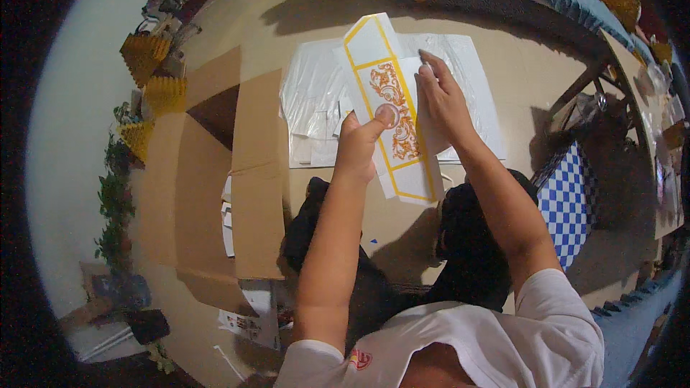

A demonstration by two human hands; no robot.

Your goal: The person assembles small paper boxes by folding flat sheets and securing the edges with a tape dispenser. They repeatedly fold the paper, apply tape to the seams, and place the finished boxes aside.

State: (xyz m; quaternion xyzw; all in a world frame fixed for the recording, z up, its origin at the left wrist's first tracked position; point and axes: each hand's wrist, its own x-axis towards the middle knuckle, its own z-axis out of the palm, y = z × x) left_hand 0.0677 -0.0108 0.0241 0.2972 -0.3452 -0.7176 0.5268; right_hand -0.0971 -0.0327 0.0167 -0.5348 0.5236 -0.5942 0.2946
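A flat white carton blank (388, 100) with yellow borders and an orange ornamental print is held up in front of me, tilted, long side running away from me. My left hand (359, 144) grips its left edge, thumb pressed on the printed face near a round mark. My right hand (440, 97) lies against its right edge with fingers stretched along a folded white flap. Beneath it, on the floor, a clear plastic sheet (471, 72) carries several more flat white pieces (316, 129).
An opened brown cardboard box (215, 172) lies on the floor at my left, white sheets inside it. Yellow egg-tray-like stacks (147, 54) stand by the wall. A blue-and-white checked cloth (568, 201) and a furniture leg (578, 86) are at right.
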